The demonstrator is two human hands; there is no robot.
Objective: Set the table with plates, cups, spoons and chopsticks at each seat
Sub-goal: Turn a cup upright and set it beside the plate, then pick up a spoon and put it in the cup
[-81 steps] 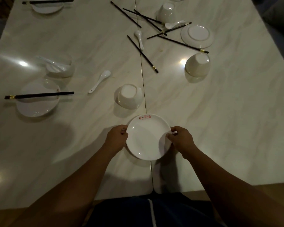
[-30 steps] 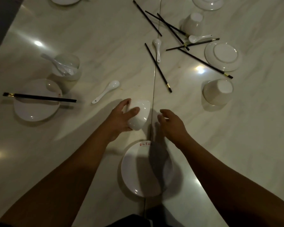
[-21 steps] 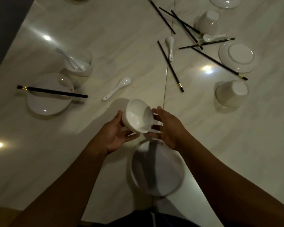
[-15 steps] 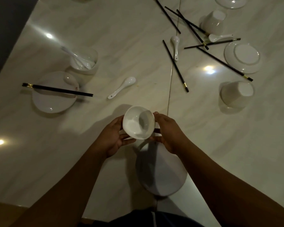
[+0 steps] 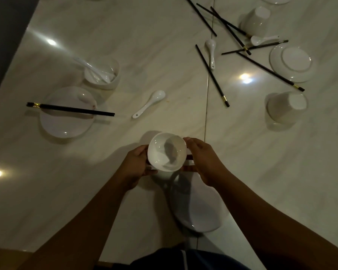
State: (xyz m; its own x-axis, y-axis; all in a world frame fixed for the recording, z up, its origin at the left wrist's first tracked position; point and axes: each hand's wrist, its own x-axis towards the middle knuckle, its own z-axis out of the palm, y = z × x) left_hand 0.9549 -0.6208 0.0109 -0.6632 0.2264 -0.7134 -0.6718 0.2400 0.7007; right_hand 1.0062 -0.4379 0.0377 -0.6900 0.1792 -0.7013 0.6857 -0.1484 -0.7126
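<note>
An upright white cup (image 5: pixel 166 152) sits between my two hands, just beyond the near white plate (image 5: pixel 198 207). My left hand (image 5: pixel 135 165) grips its left side and my right hand (image 5: pixel 202 156) cups its right side, fingers curled under the rim. Whether the cup rests on the table or hangs above it I cannot tell. A loose white spoon (image 5: pixel 149 103) lies beyond the cup. Loose black chopsticks (image 5: pixel 212 76) lie by the table seam.
At left stand a plate (image 5: pixel 66 121) with chopsticks (image 5: pixel 70 109) across it and a cup holding a spoon (image 5: pixel 101 74). At right are two upturned cups (image 5: pixel 286 108) (image 5: pixel 257 20), an upturned plate (image 5: pixel 293 63), two spoons and crossed chopsticks. The marble table edge (image 5: pixel 12 65) runs along the left.
Both hands left the near plate, picked up the upturned cup, and turned it mouth-up. Since half a second ago the cup has held about the same place.
</note>
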